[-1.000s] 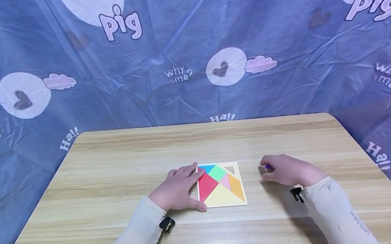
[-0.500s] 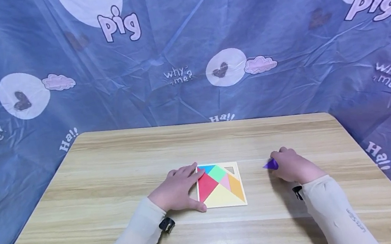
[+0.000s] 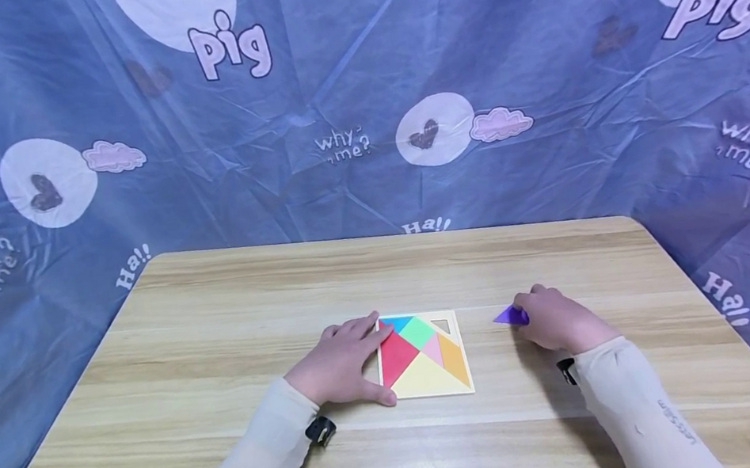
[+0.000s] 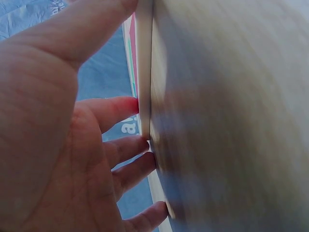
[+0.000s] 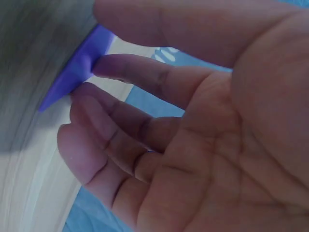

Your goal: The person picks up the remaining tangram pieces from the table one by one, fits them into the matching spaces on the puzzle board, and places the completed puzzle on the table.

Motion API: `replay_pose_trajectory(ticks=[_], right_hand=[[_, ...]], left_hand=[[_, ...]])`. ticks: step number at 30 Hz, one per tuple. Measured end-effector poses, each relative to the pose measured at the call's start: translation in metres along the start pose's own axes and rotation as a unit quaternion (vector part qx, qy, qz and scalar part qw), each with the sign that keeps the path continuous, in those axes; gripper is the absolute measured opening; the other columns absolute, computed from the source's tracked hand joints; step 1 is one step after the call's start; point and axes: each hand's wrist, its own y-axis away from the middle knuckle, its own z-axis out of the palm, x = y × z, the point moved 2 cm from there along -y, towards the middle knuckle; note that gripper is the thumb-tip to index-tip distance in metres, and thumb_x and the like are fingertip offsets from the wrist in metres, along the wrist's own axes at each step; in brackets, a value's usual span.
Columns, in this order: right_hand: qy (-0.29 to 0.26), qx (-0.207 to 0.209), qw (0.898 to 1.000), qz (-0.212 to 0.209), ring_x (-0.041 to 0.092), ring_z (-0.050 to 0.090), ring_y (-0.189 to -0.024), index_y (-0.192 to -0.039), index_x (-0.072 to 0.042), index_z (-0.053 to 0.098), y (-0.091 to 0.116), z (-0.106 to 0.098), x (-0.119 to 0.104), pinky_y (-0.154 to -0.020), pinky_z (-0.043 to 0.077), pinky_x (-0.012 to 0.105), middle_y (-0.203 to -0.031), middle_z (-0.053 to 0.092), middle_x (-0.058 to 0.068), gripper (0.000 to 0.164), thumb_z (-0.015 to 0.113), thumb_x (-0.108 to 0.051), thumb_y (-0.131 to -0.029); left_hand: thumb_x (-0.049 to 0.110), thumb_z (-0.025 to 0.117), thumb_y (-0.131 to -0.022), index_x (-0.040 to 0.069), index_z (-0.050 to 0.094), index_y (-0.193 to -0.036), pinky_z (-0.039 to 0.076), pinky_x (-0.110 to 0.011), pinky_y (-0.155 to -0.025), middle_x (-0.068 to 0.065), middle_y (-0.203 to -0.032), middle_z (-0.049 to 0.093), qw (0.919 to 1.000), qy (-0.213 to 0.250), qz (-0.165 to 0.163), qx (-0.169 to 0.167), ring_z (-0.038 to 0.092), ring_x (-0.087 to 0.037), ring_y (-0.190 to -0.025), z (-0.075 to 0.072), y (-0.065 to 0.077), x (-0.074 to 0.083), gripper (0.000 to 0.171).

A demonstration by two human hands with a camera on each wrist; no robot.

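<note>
A square tangram tray (image 3: 453, 320) lies flat on the table, filled with coloured pieces such as a red triangle (image 3: 398, 358), a yellow triangle (image 3: 426, 379) and a green square (image 3: 418, 332). A small triangular slot at its far right corner is bare. My left hand (image 3: 339, 363) rests spread along the tray's left side; the left wrist view shows fingertips touching its edge. To the right of the tray, my right hand (image 3: 560, 320) pinches a purple triangle piece (image 5: 77, 70) between thumb and fingers, its point towards the tray. The right hand's other fingers curl loosely.
The wood-grain table (image 3: 247, 300) spreads around both hands. Behind it hangs a blue printed cloth (image 3: 352, 69), which also runs down both sides. A black band piece (image 3: 320, 431) sits at the left wrist.
The purple triangle, mostly hidden in my right hand at first, now shows beyond the fingertips. That hand shifted its grip and has moved slightly left since half a second ago. The left hand stays put.
</note>
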Motion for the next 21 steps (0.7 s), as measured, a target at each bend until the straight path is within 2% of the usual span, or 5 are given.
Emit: replay_pose_trajectory(ticks=[5, 9, 14, 21], right_hand=[[-0.001, 0.009, 1.000, -0.005, 0.030, 0.052, -0.088, -0.116, 0.006, 0.060, -0.003, 0.005, -0.007, -0.077, 0.048, 0.047, -0.098, 0.054, 0.018, 0.039, 0.068, -0.015, -0.084], [-0.012, 0.020, 1.000, -0.021, 0.027, 0.053, -0.087, -0.117, 0.004, 0.060, -0.005, 0.008, -0.011, -0.079, 0.048, 0.046, -0.099, 0.054, 0.016, 0.041, 0.069, -0.019, -0.084], [-0.021, 0.043, 0.998, -0.033, 0.022, 0.055, -0.084, -0.114, 0.003, 0.059, -0.009, 0.010, -0.008, -0.081, 0.048, 0.045, -0.096, 0.057, 0.011, 0.038, 0.070, -0.017, -0.083], [-0.021, 0.042, 0.998, -0.044, 0.021, 0.053, -0.079, -0.124, 0.002, 0.055, -0.011, 0.010, -0.004, -0.077, 0.049, 0.043, -0.095, 0.056, 0.012, 0.047, 0.069, -0.012, -0.081]], left_hand=[[0.072, 0.067, -0.067, 0.022, 0.029, -0.150, 0.024, -0.052, -0.108, -0.008, -0.157, 0.021, 1.0000, -0.001, 0.001, 0.000, 0.023, -0.026, -0.141, 0.000, 0.000, 0.000, 0.104], [0.072, 0.067, -0.067, 0.021, 0.029, -0.150, 0.023, -0.052, -0.108, -0.008, -0.157, 0.021, 1.0000, -0.001, 0.003, -0.001, 0.023, -0.026, -0.141, 0.000, 0.000, 0.000, 0.105], [0.073, 0.066, -0.067, 0.022, 0.028, -0.151, 0.023, -0.051, -0.109, -0.007, -0.157, 0.020, 1.0000, -0.002, 0.002, -0.002, 0.023, -0.026, -0.141, 0.000, -0.001, 0.000, 0.105], [0.072, 0.067, -0.067, 0.022, 0.028, -0.151, 0.022, -0.052, -0.109, -0.007, -0.157, 0.020, 1.0000, 0.002, 0.000, -0.002, 0.023, -0.026, -0.141, -0.001, 0.000, 0.001, 0.105]])
